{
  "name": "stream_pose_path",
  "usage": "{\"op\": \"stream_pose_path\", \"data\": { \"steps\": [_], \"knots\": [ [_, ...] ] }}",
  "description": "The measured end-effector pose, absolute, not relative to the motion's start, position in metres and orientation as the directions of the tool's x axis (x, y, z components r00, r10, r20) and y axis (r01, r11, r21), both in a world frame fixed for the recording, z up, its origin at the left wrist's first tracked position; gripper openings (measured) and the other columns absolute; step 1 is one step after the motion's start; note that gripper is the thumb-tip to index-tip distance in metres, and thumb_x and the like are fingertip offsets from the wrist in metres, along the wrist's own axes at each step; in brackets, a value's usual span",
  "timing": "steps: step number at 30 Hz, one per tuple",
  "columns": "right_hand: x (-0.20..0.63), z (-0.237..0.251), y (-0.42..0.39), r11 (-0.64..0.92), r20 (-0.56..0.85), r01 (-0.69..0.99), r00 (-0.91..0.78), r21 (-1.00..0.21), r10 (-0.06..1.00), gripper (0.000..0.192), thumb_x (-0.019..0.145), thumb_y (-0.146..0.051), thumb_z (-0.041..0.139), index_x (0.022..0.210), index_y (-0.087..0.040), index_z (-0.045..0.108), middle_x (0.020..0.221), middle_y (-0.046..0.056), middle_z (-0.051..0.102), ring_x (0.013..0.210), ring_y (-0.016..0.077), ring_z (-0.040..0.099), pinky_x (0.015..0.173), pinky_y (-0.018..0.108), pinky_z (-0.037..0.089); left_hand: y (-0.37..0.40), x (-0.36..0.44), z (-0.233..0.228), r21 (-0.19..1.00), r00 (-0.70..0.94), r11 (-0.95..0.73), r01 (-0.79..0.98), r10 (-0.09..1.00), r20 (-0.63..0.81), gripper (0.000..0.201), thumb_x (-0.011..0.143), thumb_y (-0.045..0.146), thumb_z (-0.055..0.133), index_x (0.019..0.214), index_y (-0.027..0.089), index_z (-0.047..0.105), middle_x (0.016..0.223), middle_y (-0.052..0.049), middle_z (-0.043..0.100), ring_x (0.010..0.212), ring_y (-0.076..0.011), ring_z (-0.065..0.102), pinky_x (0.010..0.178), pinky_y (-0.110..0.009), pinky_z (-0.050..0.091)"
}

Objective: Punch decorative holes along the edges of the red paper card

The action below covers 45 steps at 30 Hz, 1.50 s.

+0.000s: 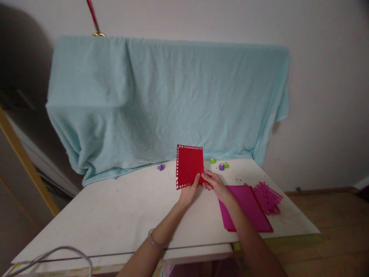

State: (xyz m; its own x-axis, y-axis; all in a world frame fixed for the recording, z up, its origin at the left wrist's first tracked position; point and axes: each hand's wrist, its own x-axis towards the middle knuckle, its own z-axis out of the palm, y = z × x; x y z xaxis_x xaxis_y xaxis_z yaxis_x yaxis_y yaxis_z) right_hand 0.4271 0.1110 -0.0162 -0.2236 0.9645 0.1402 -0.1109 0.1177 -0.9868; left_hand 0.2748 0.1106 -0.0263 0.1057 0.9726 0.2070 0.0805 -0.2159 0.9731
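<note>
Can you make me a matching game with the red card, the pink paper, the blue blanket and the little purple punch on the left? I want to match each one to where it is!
Things:
1. red card
2. pink paper stack
3. blue blanket
4. lone purple punch

Places:
A. draped over something behind the table
B. held up by both hands
C. lying flat on the table under the right forearm
D. standing on the table, left of the red card

Right pairs: 1-B, 2-C, 3-A, 4-D. The left hand and right hand grip the card's lower edge with their fingers.
</note>
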Motion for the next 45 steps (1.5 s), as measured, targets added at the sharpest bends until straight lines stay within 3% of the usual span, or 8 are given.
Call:
{"op": "stream_pose_path", "data": {
  "steps": [3, 7, 10, 14, 20, 26, 30, 45],
  "knots": [
    [0.427, -0.019, 0.112, 0.123, 0.146, -0.116, -0.207, -0.986, 0.967, 0.032, 0.089, -0.048, 0.057, 0.080, -0.017, 0.054, 0.051, -0.004, 0.052, 0.039, 0.0063, 0.030, 0.042, 0.024, 0.017, 0.108, 0.275, -0.021, 0.987, 0.128, -0.158, -0.012, 0.979, 0.158, 0.043, 0.086, 0.055, 0.053, 0.073, 0.017, 0.066, 0.059, -0.003, 0.056, 0.063, -0.0169, 0.050, 0.068, -0.027, 0.040],
    [0.426, -0.022, 0.113, 0.123, 0.148, -0.128, -0.204, -0.984, 0.968, 0.031, 0.088, -0.048, 0.058, 0.081, -0.017, 0.054, 0.051, -0.004, 0.052, 0.039, 0.0062, 0.031, 0.041, 0.023, 0.017, 0.107, 0.279, -0.015, 0.978, 0.283, -0.190, -0.089, 0.936, 0.208, 0.051, 0.088, 0.059, 0.048, 0.065, 0.016, 0.063, 0.062, -0.005, 0.060, 0.062, -0.0159, 0.051, 0.067, -0.027, 0.040],
    [0.425, -0.024, 0.114, 0.122, 0.142, -0.116, -0.180, -0.986, 0.973, 0.035, 0.085, -0.051, 0.060, 0.075, -0.018, 0.052, 0.052, -0.004, 0.052, 0.039, 0.0064, 0.033, 0.040, 0.023, 0.017, 0.110, 0.284, -0.015, 0.974, 0.411, -0.171, -0.149, 0.885, 0.218, 0.052, 0.089, 0.057, 0.047, 0.066, 0.014, 0.063, 0.070, -0.008, 0.065, 0.071, -0.0177, 0.058, 0.073, -0.028, 0.042],
    [0.422, -0.027, 0.116, 0.090, 0.100, -0.075, -0.137, -0.993, 0.986, 0.042, 0.076, -0.058, 0.066, 0.070, -0.019, 0.050, 0.053, -0.005, 0.047, 0.043, 0.0088, 0.042, 0.040, 0.022, 0.026, 0.115, 0.289, -0.020, 0.977, 0.451, -0.028, -0.210, 0.884, 0.122, 0.044, 0.080, 0.055, 0.064, 0.073, 0.011, 0.065, 0.068, -0.006, 0.062, 0.067, -0.0156, 0.056, 0.070, -0.027, 0.043],
    [0.420, -0.025, 0.113, 0.017, 0.036, -0.128, -0.141, -0.992, 0.989, 0.040, 0.072, -0.055, 0.072, 0.079, -0.020, 0.054, 0.067, -0.003, 0.054, 0.052, 0.0118, 0.050, 0.048, 0.024, 0.041, 0.113, 0.287, -0.019, 0.917, 0.509, 0.176, -0.358, 0.860, 0.033, 0.041, 0.077, 0.048, 0.072, 0.087, 0.009, 0.067, 0.079, -0.008, 0.064, 0.074, -0.0151, 0.057, 0.074, -0.028, 0.045],
    [0.416, -0.022, 0.110, 0.130, 0.141, -0.118, -0.089, -0.984, 0.986, 0.039, 0.074, -0.054, 0.071, 0.077, -0.018, 0.057, 0.068, -0.001, 0.054, 0.062, 0.0127, 0.051, 0.055, 0.023, 0.041, 0.109, 0.284, -0.017, 0.897, 0.474, 0.179, -0.404, 0.880, 0.038, 0.036, 0.077, 0.040, 0.073, 0.094, 0.009, 0.069, 0.090, -0.009, 0.066, 0.085, -0.0181, 0.060, 0.083, -0.030, 0.046],
    [0.413, -0.024, 0.110, 0.133, 0.139, -0.103, -0.054, -0.986, 0.989, 0.038, 0.072, -0.053, 0.073, 0.076, -0.019, 0.056, 0.067, -0.002, 0.051, 0.063, 0.0134, 0.050, 0.056, 0.023, 0.042, 0.111, 0.285, -0.022, 0.900, 0.443, 0.151, -0.410, 0.895, 0.052, 0.036, 0.078, 0.040, 0.072, 0.098, 0.010, 0.068, 0.096, -0.011, 0.068, 0.094, -0.0216, 0.061, 0.087, -0.032, 0.045],
    [0.412, -0.020, 0.113, 0.115, 0.121, -0.150, -0.035, -0.982, 0.992, 0.039, 0.070, -0.053, 0.074, 0.078, -0.019, 0.059, 0.074, 0.002, 0.065, 0.067, 0.0170, 0.061, 0.059, 0.026, 0.048, 0.112, 0.292, -0.022, 0.861, 0.444, 0.197, -0.468, 0.895, 0.037, 0.045, 0.073, 0.051, 0.074, 0.089, 0.009, 0.069, 0.082, -0.011, 0.068, 0.082, -0.0223, 0.063, 0.077, -0.032, 0.048]
  ]
}}
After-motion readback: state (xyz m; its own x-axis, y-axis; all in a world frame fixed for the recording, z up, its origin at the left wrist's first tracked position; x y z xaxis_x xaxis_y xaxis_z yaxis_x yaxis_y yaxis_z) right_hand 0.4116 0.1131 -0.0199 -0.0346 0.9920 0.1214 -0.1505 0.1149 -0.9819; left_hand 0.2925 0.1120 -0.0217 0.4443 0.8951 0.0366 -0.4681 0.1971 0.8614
